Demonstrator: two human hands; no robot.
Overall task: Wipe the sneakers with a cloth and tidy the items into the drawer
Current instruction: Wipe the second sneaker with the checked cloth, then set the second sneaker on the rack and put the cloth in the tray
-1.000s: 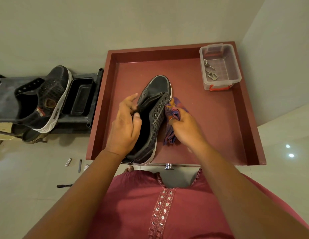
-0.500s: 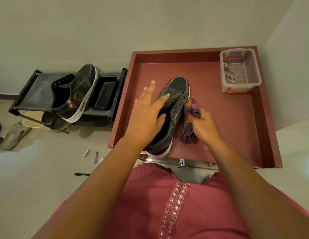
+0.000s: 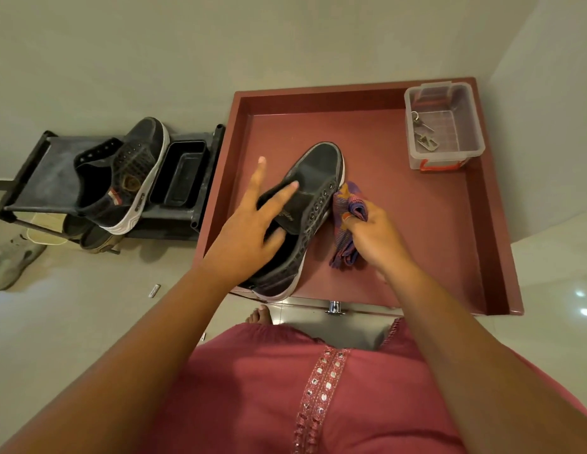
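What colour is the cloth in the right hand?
Purple with orange stripes; the cloth shows best in the head view.

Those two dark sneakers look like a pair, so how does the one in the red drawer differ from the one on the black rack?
The dark sneaker in the red drawer lies inside the red drawer with its heel over the front edge; the dark sneaker on the black rack leans tilted on the black rack. The left hand rests open over the drawer one, while nobody touches the rack one. Only the rack one shows a side badge. Both are dark with white soles.
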